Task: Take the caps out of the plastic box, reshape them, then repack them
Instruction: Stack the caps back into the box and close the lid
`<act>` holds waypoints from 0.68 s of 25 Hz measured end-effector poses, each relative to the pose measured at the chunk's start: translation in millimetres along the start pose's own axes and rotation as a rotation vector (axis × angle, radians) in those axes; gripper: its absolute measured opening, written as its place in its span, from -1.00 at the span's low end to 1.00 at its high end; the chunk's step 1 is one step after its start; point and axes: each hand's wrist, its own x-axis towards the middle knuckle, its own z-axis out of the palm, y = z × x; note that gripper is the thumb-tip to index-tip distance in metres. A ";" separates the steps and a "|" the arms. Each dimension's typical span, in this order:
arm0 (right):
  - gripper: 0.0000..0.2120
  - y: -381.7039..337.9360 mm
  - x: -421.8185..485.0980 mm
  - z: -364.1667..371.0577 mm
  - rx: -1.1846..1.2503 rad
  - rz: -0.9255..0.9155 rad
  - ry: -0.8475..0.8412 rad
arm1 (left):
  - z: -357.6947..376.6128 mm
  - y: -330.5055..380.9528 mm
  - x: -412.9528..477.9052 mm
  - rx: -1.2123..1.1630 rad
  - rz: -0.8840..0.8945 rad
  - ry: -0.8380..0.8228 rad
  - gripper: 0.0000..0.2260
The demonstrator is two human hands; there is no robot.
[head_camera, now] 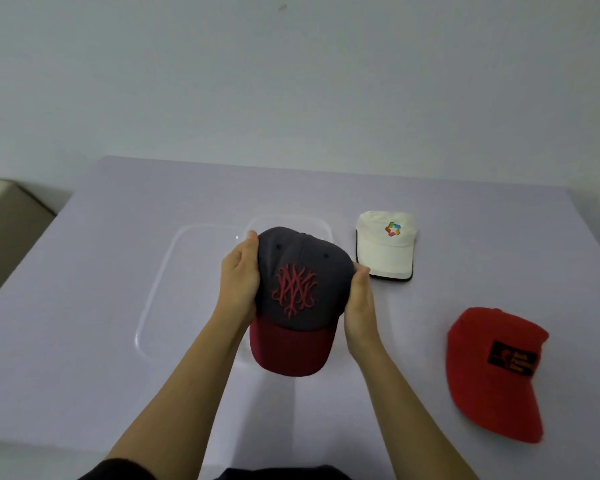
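Observation:
A dark grey cap (297,271) with a maroon brim and a red embroidered emblem is held up between both hands, brim toward me. My left hand (239,277) grips its left side and my right hand (359,306) grips its right side. Behind and beneath the cap lies the clear plastic box (174,265), partly hidden by the cap and my arms. A white cap (385,245) with a colourful logo rests on the table to the right. A red cap (492,368) with a black patch lies nearer me at the right.
The pale lavender table (84,341) ends at a white wall behind. A beige piece of furniture (4,230) stands off the table's left edge.

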 end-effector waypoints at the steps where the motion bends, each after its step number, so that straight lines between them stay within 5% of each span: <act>1: -0.47 11.1 2.7 8.4 -0.046 0.026 0.009 | -13.3 -1.9 10.8 0.014 0.000 0.004 -0.66; 6: -0.54 67.2 -3.3 26.7 -0.496 0.244 0.098 | -44.0 -26.8 53.6 0.152 -0.005 0.030 -0.65; 17: -0.60 89.5 -2.1 36.0 -0.689 0.192 0.275 | -23.3 -109.5 73.9 0.651 -0.141 -0.044 -0.62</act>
